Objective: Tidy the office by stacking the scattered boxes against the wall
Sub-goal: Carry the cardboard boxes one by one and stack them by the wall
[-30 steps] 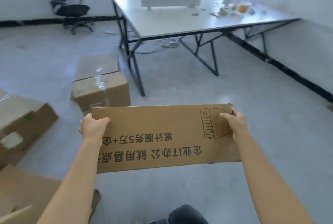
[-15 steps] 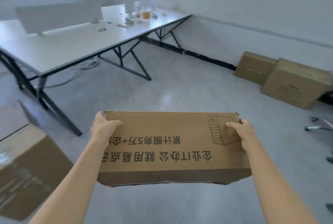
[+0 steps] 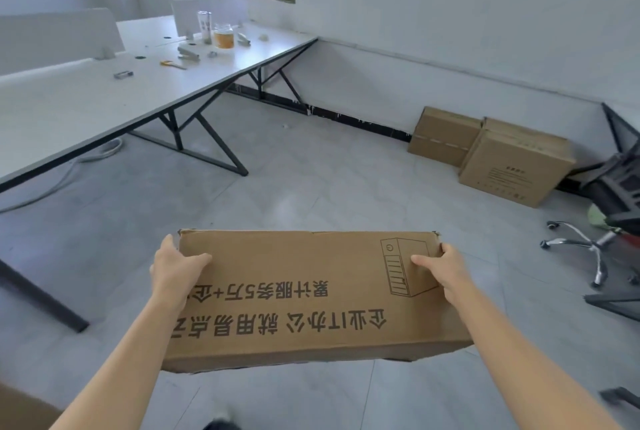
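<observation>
While the person stands out in the room, the long printed box (image 3: 304, 294) is carried low in the centre of the frame, clear of the floor (image 3: 311, 187), with its long axis running left to right across the body. The left hand (image 3: 176, 270) has the left end and the right hand (image 3: 443, 270) the right end. On each, the fingers (image 3: 169, 249) curl round the end with the thumb laid over the top face, so both hands are grasping the box.

Past its far edge lies open grey floor, and then, at the right middle of the frame, two boxes already sit at the wall (image 3: 450, 31): a smaller box (image 3: 443, 137) leaning on the skirting and a larger box (image 3: 512, 166) just beside it, further right.

These lie ahead and to the right of the carried box, so the right hand is the nearer. To my eye the carry wants a swing rightward, long side brought parallel to the wall. An office chair (image 3: 620, 187), seemingly tipped over, crowds the right edge near the larger box — a likely snag. Over in the upper left, the bench (image 3: 104, 97) stands well apart.
</observation>
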{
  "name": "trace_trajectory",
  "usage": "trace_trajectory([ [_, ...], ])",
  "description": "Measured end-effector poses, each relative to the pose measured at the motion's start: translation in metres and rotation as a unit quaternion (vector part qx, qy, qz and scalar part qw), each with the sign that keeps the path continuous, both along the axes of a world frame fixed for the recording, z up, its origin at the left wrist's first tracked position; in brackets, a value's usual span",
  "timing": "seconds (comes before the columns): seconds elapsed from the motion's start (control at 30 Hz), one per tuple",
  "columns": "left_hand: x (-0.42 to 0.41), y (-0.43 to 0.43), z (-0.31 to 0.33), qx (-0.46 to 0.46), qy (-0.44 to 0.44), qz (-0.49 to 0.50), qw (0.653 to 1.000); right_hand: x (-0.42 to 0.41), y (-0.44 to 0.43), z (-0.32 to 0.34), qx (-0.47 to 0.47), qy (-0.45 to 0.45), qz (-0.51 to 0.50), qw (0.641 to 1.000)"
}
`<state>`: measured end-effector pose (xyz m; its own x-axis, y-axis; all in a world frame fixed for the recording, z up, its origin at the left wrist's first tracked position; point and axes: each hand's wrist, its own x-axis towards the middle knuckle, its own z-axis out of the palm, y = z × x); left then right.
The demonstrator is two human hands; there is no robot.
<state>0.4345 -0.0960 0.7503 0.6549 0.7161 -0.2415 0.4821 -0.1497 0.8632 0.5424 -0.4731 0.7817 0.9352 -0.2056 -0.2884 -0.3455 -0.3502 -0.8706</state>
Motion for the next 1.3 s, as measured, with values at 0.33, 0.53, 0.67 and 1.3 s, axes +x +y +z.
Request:
trace_trajectory([
  [0.33, 0.137, 0.129, 0.005, -0.019, -0.001, -0.047, 0.999, 0.111, 0.12, 0.005, -0.006, 0.026, -0.039, 0.999],
  [0.53, 0.217, 0.154, 0.008, -0.001, -0.019, -0.099, 0.995, 0.142, 0.147, -0.007, 0.007, 0.036, -0.094, 0.995],
  [0.67, 0.271, 0.137, 0.009, -0.015, -0.042, -0.112, 0.993, 0.168, 0.133, -0.02, 0.014, 0.062, -0.14, 0.988],
  [1.3, 0.615, -0.024, -0.001, -0.059, 0.027, -0.159, 0.985, 0.45, -0.015, -0.006, 0.058, 0.034, -0.224, 0.972],
])
